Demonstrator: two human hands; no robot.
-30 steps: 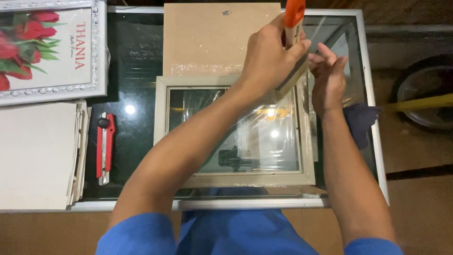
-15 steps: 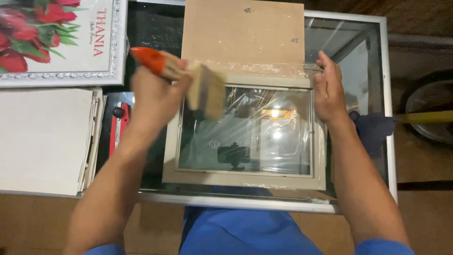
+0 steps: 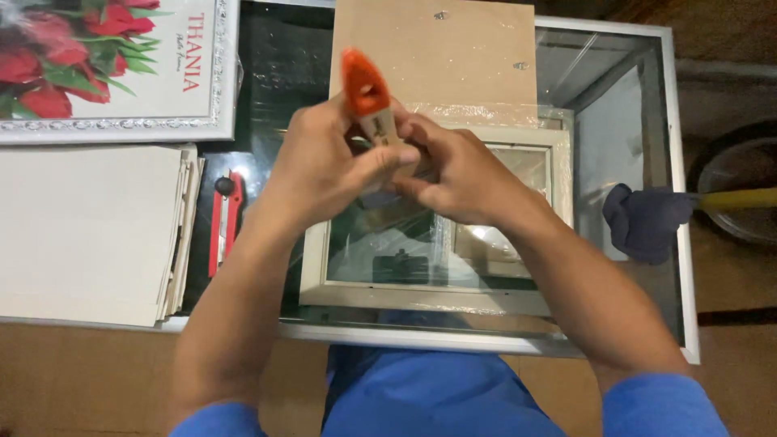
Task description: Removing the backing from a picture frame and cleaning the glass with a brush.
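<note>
My left hand (image 3: 324, 166) is closed around a paintbrush (image 3: 366, 93) with an orange handle end that points up and away from me. My right hand (image 3: 461, 174) meets it from the right, with its fingers at the brush's lower end; the bristles are hidden between the two hands. Both hands hover over the upper left part of a cream picture frame (image 3: 421, 295) with a glass pane, which lies flat on a glass-topped table (image 3: 680, 243). A brown backing board (image 3: 437, 57) lies just beyond the frame.
A red utility knife (image 3: 225, 222) lies left of the frame, beside a stack of cream boards (image 3: 81, 231). A framed picture of red flowers (image 3: 105, 73) sits at the top left. A dark blue cloth (image 3: 643, 218) and a yellow handle (image 3: 740, 198) are at the right edge.
My right hand has left the frame's right edge and come to the brush. My left hand has carried the brush from the right side to the left, then to the middle above the frame.
</note>
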